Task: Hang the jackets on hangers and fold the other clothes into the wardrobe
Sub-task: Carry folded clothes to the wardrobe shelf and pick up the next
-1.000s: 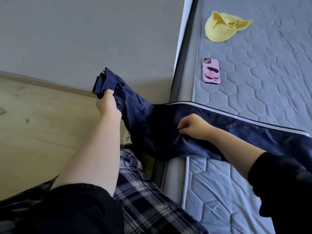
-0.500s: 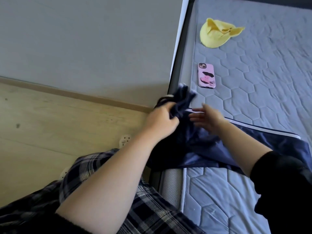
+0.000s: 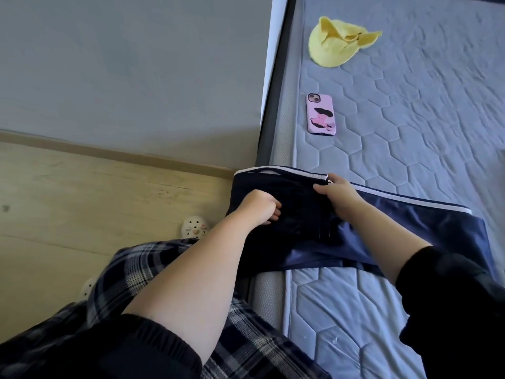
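**Item in hand:** navy garment with white edge stripe, probably track trousers. It is lying across the near edge of the mattress, one end doubled over onto itself and overhanging the side towards the floor.

**Left hand**: fingers are curling into the dark doubled layer and seem to be gripping a fold of it.

**Right hand**: it is pinching the white-trimmed edge of the upper layer, just beside the left hand.

**Step in hand (judged):** a first fold is being laid. The top layer is sitting over the lower one but is not yet lined up or smoothed, and the long remainder is stretching out flat to the right, unfolded.

**Also waiting:** a yellow cloth is lying crumpled further up the mattress, well apart from the navy garment. Whether it counts among the clothes cannot be told.

**Not task items:** a phone in a pink case is resting between the two.

**Progress (judged):** early. No folded clothes are lying anywhere in view. No wardrobe, hangers or jackets are showing, so that part cannot be assessed. The rest of this fold and the carrying to the wardrobe are remaining.
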